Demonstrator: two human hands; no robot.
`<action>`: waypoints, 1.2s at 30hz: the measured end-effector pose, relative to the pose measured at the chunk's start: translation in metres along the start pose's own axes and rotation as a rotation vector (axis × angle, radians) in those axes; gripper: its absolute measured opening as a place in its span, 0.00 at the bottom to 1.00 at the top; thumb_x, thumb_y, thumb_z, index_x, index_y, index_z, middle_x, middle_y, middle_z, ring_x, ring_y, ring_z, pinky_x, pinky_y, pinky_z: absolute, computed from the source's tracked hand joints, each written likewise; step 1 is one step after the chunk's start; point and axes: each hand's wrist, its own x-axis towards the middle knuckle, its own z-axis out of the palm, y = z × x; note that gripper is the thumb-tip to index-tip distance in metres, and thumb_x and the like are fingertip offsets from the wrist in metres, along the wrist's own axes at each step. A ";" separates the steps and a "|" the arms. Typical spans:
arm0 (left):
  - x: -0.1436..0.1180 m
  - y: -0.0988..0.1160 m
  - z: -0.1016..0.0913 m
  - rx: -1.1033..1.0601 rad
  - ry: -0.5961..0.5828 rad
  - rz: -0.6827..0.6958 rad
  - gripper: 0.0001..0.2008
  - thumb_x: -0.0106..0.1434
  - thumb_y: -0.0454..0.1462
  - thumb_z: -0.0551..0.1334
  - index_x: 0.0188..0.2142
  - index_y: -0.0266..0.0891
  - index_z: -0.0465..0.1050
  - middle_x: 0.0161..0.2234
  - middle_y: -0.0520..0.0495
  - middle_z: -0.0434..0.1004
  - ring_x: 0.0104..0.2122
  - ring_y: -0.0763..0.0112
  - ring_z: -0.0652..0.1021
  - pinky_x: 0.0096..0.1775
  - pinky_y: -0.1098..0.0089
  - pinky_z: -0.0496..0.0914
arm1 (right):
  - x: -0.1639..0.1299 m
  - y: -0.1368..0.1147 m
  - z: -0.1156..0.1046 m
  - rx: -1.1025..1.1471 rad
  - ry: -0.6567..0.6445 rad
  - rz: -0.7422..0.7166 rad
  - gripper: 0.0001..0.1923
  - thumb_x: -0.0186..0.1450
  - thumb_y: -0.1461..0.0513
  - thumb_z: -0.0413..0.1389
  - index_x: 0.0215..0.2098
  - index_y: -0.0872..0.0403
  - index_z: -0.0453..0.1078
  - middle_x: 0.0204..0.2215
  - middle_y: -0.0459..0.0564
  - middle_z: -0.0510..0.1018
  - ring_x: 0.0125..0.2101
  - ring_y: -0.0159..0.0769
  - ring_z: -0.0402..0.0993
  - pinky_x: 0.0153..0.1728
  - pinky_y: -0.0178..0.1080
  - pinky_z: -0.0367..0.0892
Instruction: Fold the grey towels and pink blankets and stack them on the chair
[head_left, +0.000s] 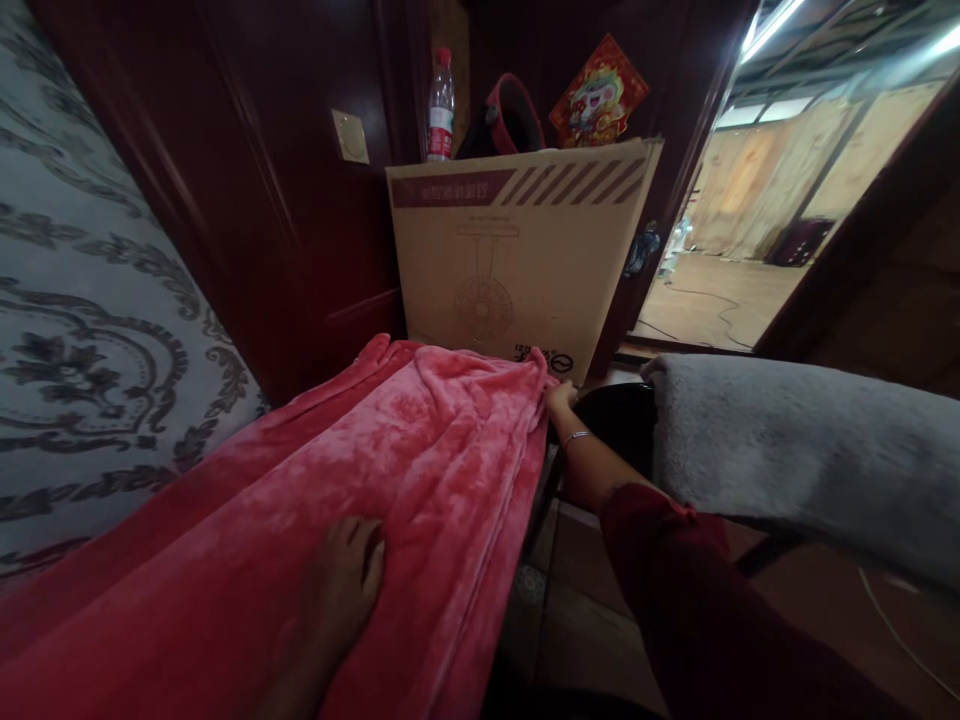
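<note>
The left hand lies flat and open on the red blanket, which is spread along the bed; the right hand pinches its far right corner. Tugged unevenly, the slippery plush may slide off the right edge onto the floor.

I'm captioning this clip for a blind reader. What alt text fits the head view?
A person's left hand rests flat on a pink fleece blanket while the right hand grips its far corner. Behind stands a cardboard box bearing a water bottle; a grey blanket lies at right.
</note>
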 end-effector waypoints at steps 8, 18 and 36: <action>-0.003 -0.001 0.002 -0.007 0.013 -0.006 0.11 0.66 0.37 0.55 0.40 0.42 0.76 0.37 0.44 0.79 0.37 0.60 0.78 0.40 0.59 0.74 | 0.016 -0.009 0.009 0.045 -0.033 0.249 0.18 0.70 0.54 0.57 0.52 0.56 0.71 0.48 0.54 0.76 0.44 0.38 0.76 0.45 0.46 0.75; -0.004 -0.004 0.002 0.022 0.049 0.025 0.10 0.66 0.36 0.55 0.40 0.43 0.76 0.36 0.45 0.80 0.35 0.61 0.79 0.38 0.60 0.75 | 0.025 -0.027 0.002 0.103 0.087 0.041 0.18 0.64 0.66 0.51 0.46 0.58 0.79 0.43 0.57 0.83 0.43 0.40 0.79 0.41 0.34 0.70; -0.001 0.001 -0.005 0.062 0.029 0.065 0.13 0.69 0.38 0.54 0.43 0.40 0.78 0.39 0.44 0.80 0.37 0.62 0.79 0.39 0.62 0.75 | 0.061 -0.092 -0.027 -0.041 0.158 0.060 0.15 0.68 0.61 0.55 0.49 0.59 0.77 0.43 0.61 0.80 0.43 0.42 0.76 0.42 0.37 0.69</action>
